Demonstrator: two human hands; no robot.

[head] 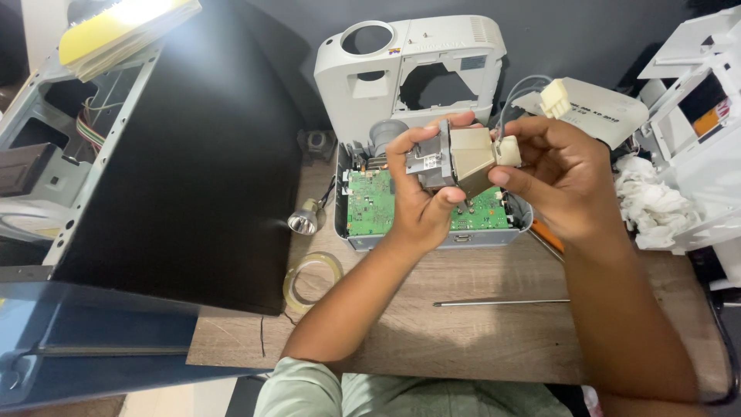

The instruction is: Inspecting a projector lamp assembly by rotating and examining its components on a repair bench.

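Observation:
Both hands hold a projector lamp module [461,157], a grey metal and beige plastic block, above an opened projector base [356,235] with a green circuit board [369,202]. My left hand [417,197] grips the module's metal side from below. My right hand [557,177] pinches its beige end, where white wires run up to a cream plug [555,99]. The projector's white top cover [409,69] stands upright behind the base.
A large black computer case panel [185,170] fills the left. A small lamp bulb [304,220] and a clear tape roll [312,279] lie beside it. A thin metal rod [502,302] lies on the wooden table. Crumpled white tissue [652,205] and white casing parts [698,116] sit at right.

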